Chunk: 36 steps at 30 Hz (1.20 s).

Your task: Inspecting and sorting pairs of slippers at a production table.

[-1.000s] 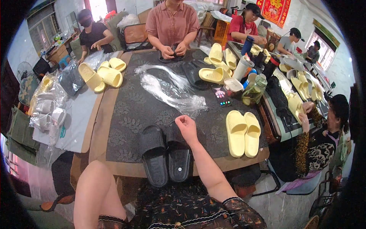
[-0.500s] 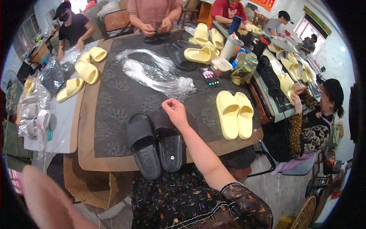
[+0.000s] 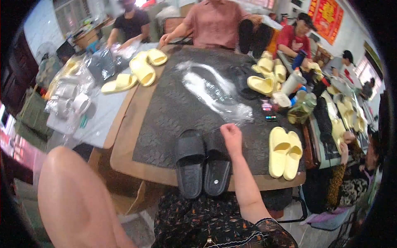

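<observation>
Two broad-strapped black slides point(image 3: 190, 177), one white-stickered, lie at six o'clock on the surface point(image 3: 124, 159); right grip point(image 3: 232, 137) near their one o'clock, pressed together; left grip, cannot tell.

2 black slippers point(image 3: 190, 165) lie side by side, heels overhanging the near table point(image 3: 128, 163) edge; the right insole point(image 3: 218, 170) bears 1 white dot point(image 3: 216, 182).

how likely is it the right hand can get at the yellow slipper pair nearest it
Probably yes: only dark mat shows between the right hand and the yellow slipper pair, though its fingers look pinched together.
</observation>
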Motion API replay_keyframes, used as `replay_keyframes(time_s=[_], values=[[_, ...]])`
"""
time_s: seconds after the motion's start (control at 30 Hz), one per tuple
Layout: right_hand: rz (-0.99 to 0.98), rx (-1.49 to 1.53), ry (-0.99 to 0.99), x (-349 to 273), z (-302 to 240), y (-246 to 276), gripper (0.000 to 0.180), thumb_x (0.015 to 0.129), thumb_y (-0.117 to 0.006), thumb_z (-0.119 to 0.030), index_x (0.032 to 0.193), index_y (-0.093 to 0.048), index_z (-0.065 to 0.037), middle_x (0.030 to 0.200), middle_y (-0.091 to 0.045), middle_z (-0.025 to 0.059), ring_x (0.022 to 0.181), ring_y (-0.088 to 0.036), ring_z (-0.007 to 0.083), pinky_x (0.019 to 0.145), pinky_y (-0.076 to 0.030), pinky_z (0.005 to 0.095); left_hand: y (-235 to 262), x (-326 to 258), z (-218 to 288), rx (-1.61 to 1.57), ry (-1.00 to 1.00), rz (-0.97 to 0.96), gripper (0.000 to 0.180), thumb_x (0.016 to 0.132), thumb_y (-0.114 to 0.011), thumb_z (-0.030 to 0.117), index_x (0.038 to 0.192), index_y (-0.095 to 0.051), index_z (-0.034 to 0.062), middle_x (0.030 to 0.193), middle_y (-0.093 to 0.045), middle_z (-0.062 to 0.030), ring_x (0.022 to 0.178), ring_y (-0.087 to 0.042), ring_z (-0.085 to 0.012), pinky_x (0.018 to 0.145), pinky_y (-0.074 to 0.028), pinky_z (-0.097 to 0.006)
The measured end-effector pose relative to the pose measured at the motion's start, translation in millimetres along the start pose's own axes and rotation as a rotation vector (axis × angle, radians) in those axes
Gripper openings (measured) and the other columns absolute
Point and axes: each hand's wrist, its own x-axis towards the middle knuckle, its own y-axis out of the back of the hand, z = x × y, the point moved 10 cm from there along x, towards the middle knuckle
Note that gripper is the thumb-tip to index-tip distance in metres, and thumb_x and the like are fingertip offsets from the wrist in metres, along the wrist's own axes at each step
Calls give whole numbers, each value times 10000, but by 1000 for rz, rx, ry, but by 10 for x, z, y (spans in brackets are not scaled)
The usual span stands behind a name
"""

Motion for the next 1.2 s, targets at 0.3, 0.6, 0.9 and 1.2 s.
replay_keyframes(time_s=[0.3, 0.6, 0.9, 1.2], values=[[-32, 16, 12, 145, 80, -65, 78, 854, -635, -100, 853, -619, -24, 789, -584, -31, 719, -507, 45, 670, -410, 196, -74, 123, -126, 23, 57, 101, 218, 911, -492, 284, 862, -564, 84, 851, -565, -42, 842, -552, -248, 716, -443, -471], [-23, 41, 49, -10, 96, -5, 117, 861, -636, -134, 852, -610, -20, 796, -571, -34, 726, -501, 46, 678, -412, 200, 5, 55, -377, 36, 3, 52, 224, 911, -497, 289, 863, -564, 80, 861, -568, -42, 852, -552, -252, 727, -442, -478], [-51, 80, 5, 16, -31, -159, 86, 865, -632, -97, 876, -599, -18, 802, -569, -31, 699, -502, 44, 652, -412, 192, 1102, -1995, -1860, -137, 1200, 290, 401, 807, -698, 310, 1071, -611, 22, 1063, -623, -122, 1019, -575, -281, 899, -435, -394], [-22, -5, -6, 65, 29, -17, 99, 854, -639, -106, 840, -606, -14, 773, -573, -25, 709, -505, 44, 652, -414, 197, 2940, -5005, -574, 1429, 2186, 508, 767, 669, -760, 412, 1292, -464, 76, 1367, -361, -261, 1266, -359, -408, 1066, -307, -438]])
